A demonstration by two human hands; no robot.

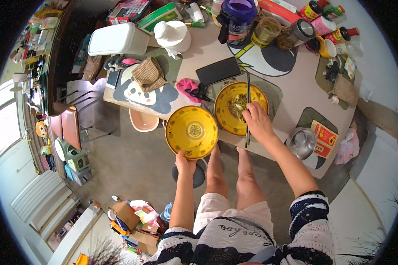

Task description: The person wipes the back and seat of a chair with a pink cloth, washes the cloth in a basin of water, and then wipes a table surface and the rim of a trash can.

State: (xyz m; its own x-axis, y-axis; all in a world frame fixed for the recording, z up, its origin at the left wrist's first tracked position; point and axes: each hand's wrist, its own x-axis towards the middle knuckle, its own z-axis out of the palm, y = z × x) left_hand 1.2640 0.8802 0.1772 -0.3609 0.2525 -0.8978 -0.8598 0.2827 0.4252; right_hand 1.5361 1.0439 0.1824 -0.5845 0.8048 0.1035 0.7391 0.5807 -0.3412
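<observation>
My left hand (186,163) grips the near rim of a yellow patterned bowl (195,131), tilted so that its inside faces me. Only small dark bits cling to its wall. To its right, a second yellow bowl (224,116) stands on the table with food (237,105) in it, greenish pieces and pale strands. My right hand (258,121) is over this bowl's right side. A pair of dark chopsticks (248,89) runs across the bowl under my right fingers, which close on them. The fingers partly cover the bowl's right wall.
Behind the bowls lie a black phone (219,71), a pink cloth item (189,88) and a knitted hat (149,74). A metal bowl (301,144) stands near the right edge. Jars, bottles, a tissue holder (177,36) and a white-lidded container (111,39) line the back. A pink basin (143,121) is below the table's left edge.
</observation>
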